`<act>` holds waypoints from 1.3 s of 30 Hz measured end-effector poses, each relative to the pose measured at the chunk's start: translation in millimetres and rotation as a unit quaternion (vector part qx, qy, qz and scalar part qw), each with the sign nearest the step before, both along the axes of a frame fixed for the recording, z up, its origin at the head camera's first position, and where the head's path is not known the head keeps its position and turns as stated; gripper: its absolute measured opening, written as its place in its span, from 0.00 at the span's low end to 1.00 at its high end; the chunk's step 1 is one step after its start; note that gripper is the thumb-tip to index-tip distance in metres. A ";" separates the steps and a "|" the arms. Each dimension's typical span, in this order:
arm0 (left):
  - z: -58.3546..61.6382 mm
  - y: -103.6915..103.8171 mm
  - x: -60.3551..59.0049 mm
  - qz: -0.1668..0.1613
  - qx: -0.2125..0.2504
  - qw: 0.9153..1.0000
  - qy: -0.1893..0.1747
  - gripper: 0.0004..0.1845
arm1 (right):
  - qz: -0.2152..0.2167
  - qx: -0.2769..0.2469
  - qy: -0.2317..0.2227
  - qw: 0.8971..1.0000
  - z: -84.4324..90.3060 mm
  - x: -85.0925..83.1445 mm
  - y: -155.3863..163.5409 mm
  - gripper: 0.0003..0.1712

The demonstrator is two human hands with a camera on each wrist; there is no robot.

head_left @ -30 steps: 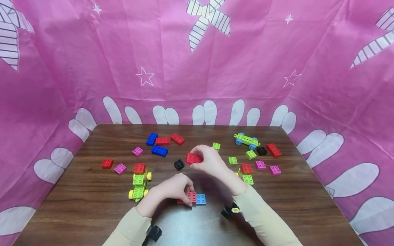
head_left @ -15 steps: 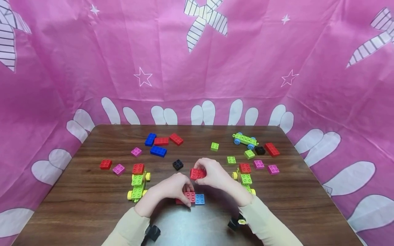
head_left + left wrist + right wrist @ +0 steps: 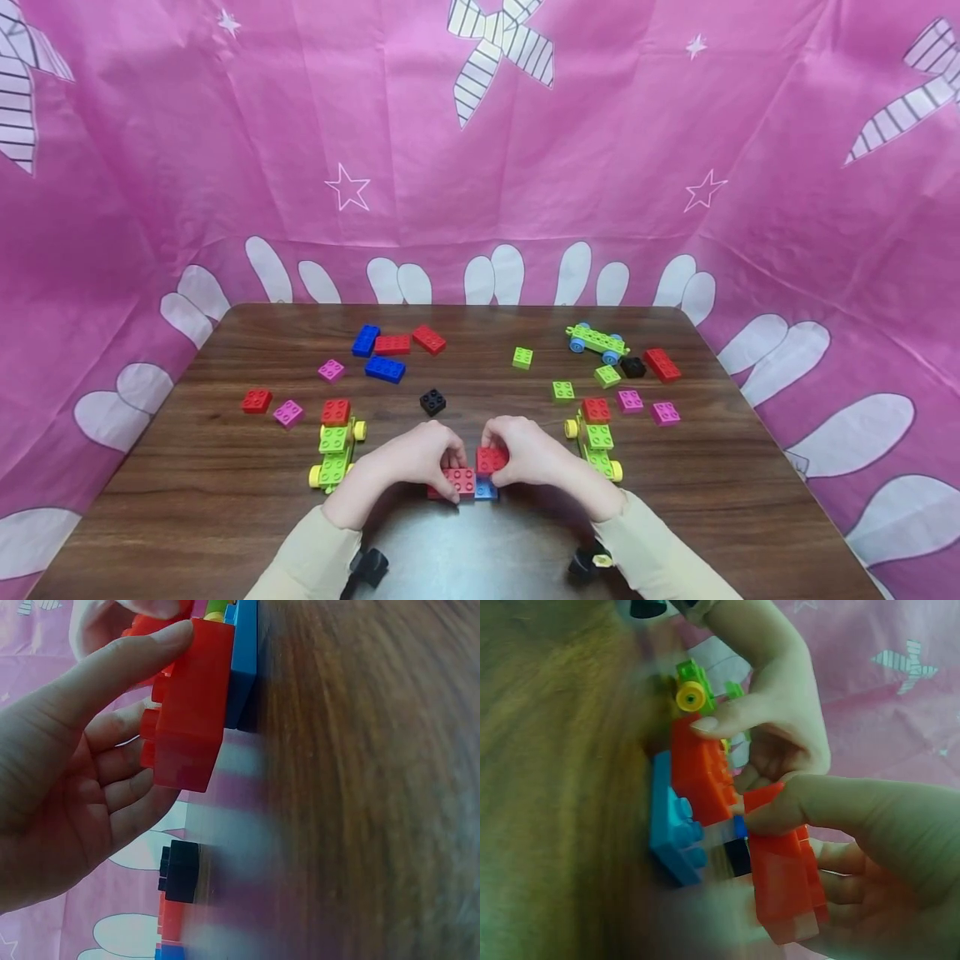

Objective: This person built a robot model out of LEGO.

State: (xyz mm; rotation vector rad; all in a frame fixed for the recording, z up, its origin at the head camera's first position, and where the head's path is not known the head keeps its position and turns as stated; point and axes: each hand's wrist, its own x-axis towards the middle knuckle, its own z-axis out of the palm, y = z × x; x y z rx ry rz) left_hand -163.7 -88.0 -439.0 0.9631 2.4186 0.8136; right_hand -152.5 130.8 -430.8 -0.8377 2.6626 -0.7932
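Near the front edge of the dark wooden surface (image 3: 225, 500), the left hand (image 3: 420, 458) pinches a red studded plastic brick (image 3: 459, 481) seated on a light-blue plate (image 3: 487, 490), while the right hand (image 3: 528, 454) grips a second red brick (image 3: 491, 459), best lowered level with studs aligned.

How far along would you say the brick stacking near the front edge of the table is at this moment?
Done: a red brick sits on the light blue plate, gripped by the left hand. In hand: the right hand holds a second red brick above the plate's bare studs, not seated. Left: pressing it down; many loose bricks, like the black brick, lie untouched.
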 end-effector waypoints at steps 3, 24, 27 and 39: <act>0.6 0.5 0.5 0.003 -0.001 1.000 -0.002 0.16 | 0.011 0.007 -0.006 1.000 -5.4 1.4 0.2 0.19; -0.6 2.1 1.2 0.011 0.009 1.000 -0.017 0.15 | 0.019 0.009 -0.024 0.999 -18.0 7.7 -1.6 0.19; -0.9 2.2 1.5 0.013 0.012 1.000 -0.023 0.15 | 0.021 0.008 -0.019 1.000 -19.2 8.1 -0.9 0.19; -2.8 2.6 0.0 0.017 0.012 0.999 -0.034 0.14 | 0.032 0.003 0.001 0.999 -18.7 8.0 1.6 0.16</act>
